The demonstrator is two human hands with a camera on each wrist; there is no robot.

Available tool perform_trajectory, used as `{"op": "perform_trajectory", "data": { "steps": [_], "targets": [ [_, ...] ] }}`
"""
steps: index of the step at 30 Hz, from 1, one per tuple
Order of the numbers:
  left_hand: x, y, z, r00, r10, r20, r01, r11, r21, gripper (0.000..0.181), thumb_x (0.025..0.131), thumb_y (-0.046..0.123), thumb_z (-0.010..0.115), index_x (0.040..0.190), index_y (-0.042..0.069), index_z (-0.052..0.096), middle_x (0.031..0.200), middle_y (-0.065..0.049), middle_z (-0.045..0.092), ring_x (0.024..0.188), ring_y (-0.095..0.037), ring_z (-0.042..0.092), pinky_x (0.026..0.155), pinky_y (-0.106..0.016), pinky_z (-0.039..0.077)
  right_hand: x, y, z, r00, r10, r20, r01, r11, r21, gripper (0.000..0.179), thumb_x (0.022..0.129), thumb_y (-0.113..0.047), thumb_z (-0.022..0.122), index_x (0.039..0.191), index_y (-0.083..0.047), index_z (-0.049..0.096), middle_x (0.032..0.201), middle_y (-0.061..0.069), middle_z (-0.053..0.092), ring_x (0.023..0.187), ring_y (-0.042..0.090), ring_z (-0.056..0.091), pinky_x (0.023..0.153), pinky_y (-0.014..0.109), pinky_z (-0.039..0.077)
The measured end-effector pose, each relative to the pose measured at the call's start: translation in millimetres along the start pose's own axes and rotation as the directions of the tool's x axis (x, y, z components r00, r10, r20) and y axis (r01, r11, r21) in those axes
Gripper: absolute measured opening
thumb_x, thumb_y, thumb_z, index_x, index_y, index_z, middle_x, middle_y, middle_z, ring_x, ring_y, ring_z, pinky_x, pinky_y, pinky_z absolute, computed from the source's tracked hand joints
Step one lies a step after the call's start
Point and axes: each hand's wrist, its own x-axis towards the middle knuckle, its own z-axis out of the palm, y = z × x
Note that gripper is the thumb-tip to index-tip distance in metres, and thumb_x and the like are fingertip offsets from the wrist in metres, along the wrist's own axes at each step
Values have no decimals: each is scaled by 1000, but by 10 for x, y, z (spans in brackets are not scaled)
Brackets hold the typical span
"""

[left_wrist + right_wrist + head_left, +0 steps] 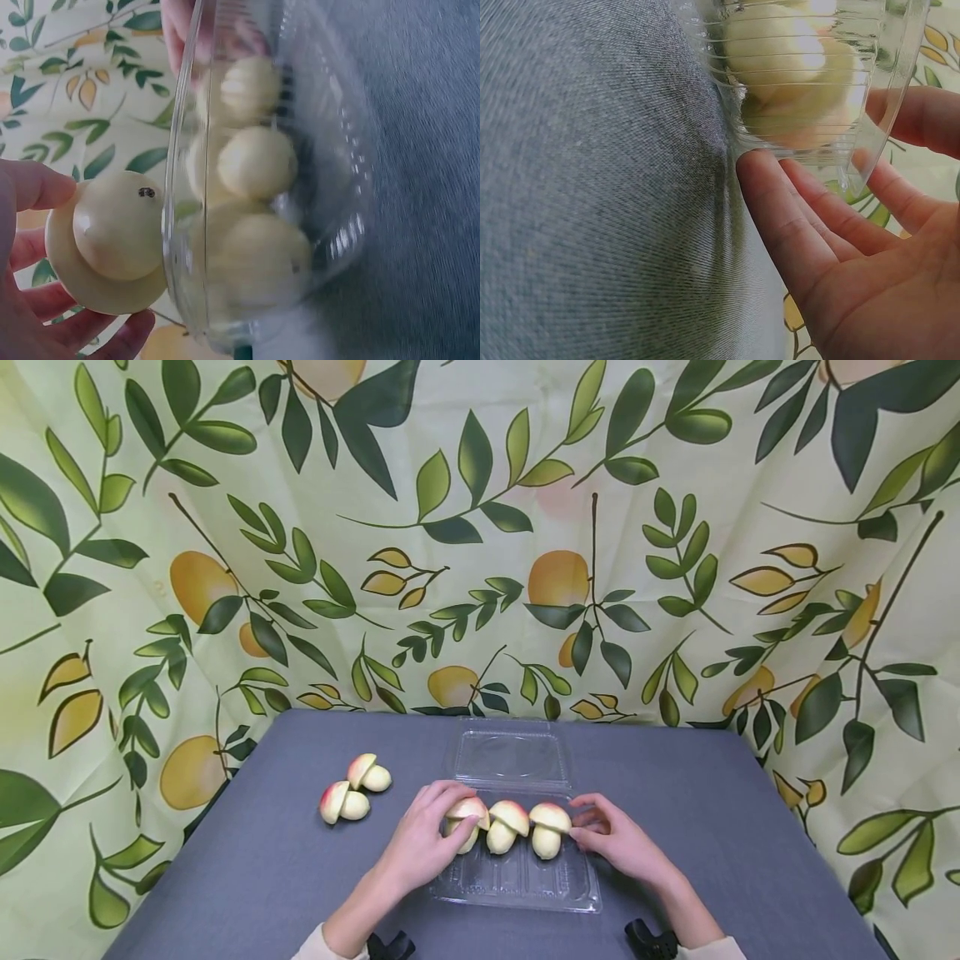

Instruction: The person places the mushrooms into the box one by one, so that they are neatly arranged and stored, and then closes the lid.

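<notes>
A mushroom-shaped piece (120, 232), cream with a red-tinged cap, is held by my left hand (431, 831) with thumb and fingers round its cap. In the left wrist view it overlaps the rim of a clear plastic container (517, 902). Beside it in the head view, a second mushroom-shaped piece (501, 837) and a third mushroom-shaped piece (547, 842) stand in a row in the container, stems toward me. My right hand (615, 835) holds the container's right side. Its fingers (780, 202) lie along the outer wall and its thumb is up at the rim.
Two more mushroom-shaped pieces (354, 805) lie close together on the grey tabletop (247, 852), left of the container. The container's clear lid (512, 757) lies folded back behind it. A curtain printed with leaves and fruit (480, 568) hangs behind the table.
</notes>
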Motion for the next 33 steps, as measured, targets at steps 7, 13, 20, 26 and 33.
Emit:
{"op": "perform_trajectory", "data": {
  "steps": [7,13,20,26,33],
  "targets": [
    [21,148,77,1000,8,30,-7,999,-45,29,91,24,76,119,17,71,121,7,65,113,-15,58,95,-41,49,-3,-5,-11,1000,5,-2,-5,1000,-2,48,95,-10,69,135,4,47,114,19,64,95,30,68,77,31,58],
    [6,213,182,999,28,46,-25,998,-55,31,90,22,76,119,14,72,120,4,65,116,-18,58,97,-41,49,-5,8,-8,1000,-6,1,6,1000,-6,48,95,-11,70,135,4,47,114,19,64,93,29,68,77,31,58],
    [-11,283,341,993,97,65,-90,990,-105,30,90,19,75,118,12,70,119,6,64,114,-15,58,96,-37,49,-6,23,1,1000,2,7,-2,1000,3,48,96,-12,70,136,3,47,113,18,64,95,30,68,77,32,58],
    [-29,355,463,988,128,84,-116,984,-138,27,91,18,73,116,12,68,120,4,63,115,-14,58,100,-33,48,-6,11,5,1000,1,15,-1,1000,7,48,96,-13,70,136,3,47,114,19,64,99,31,67,78,32,57],
    [-47,427,607,976,180,119,-169,981,-94,25,91,21,74,113,13,67,114,3,62,109,-13,58,97,-30,48,-2,14,7,1000,-19,17,19,1000,10,48,96,-12,69,136,3,47,114,19,65,100,32,67,77,31,58]
  ]
}}
